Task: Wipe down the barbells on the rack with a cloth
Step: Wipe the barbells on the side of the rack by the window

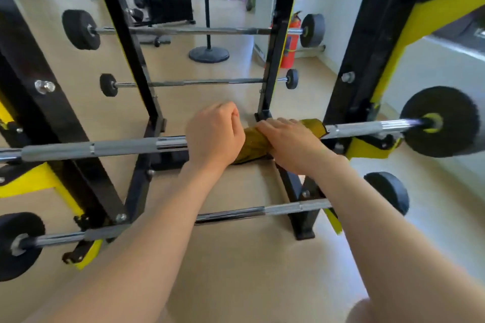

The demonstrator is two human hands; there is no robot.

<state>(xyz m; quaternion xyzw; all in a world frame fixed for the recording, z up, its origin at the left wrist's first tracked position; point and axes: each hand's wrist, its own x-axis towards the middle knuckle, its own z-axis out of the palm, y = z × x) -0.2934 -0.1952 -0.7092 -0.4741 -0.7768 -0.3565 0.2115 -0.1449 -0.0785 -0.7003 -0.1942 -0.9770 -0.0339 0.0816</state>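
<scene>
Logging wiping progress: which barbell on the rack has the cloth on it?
The mid-height barbell held by the left hand and right hand: an olive cloth wraps its shaft. The lower barbell and the two far barbells are bare.

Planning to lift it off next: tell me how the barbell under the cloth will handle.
Probably heavy: the barbell is a metal shaft with a thick black plate at its end. Being round, it may roll on the rack. Its knurled stretch should resist slipping.

Gym, weight room. Black-and-yellow rack [367, 65] holding several steel barbells [105, 148] with black end discs [456, 113]; beige floor [236, 257]; red fire extinguisher [288, 57] by the wall; farther back, blurred, what look like dumbbells [138, 8].
</scene>
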